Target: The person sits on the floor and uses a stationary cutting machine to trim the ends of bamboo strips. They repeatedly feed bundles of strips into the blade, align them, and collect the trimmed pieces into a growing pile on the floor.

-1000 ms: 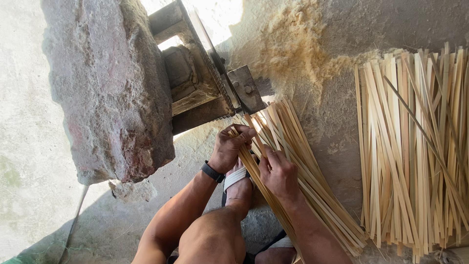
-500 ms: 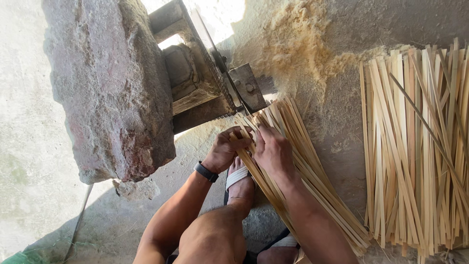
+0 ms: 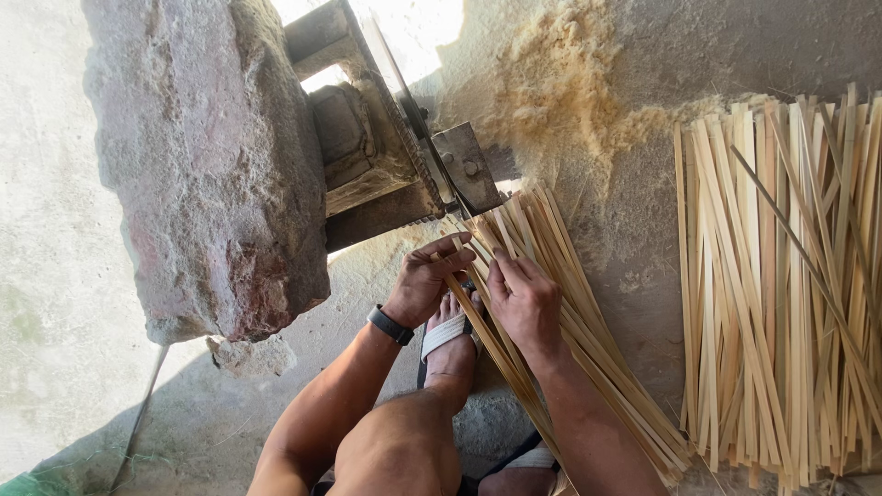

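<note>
We're mid-feed: left hand (image 3: 424, 283) pinches one bamboo strip (image 3: 478, 317) at the splitter blade (image 3: 464, 170); right hand (image 3: 525, 303) lies flat, fingers spread, on the strip bundle (image 3: 588, 340). Next move needs straight alignment into the blade, we judge.

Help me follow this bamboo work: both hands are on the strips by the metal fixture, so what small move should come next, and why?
Probably slide the single strip forward into the metal fixture. The left hand pinches it near its front end, the right hand steadies the slanted bundle of strips beside it, and the strip's tip already lies just short of the fixture's edge.
</note>
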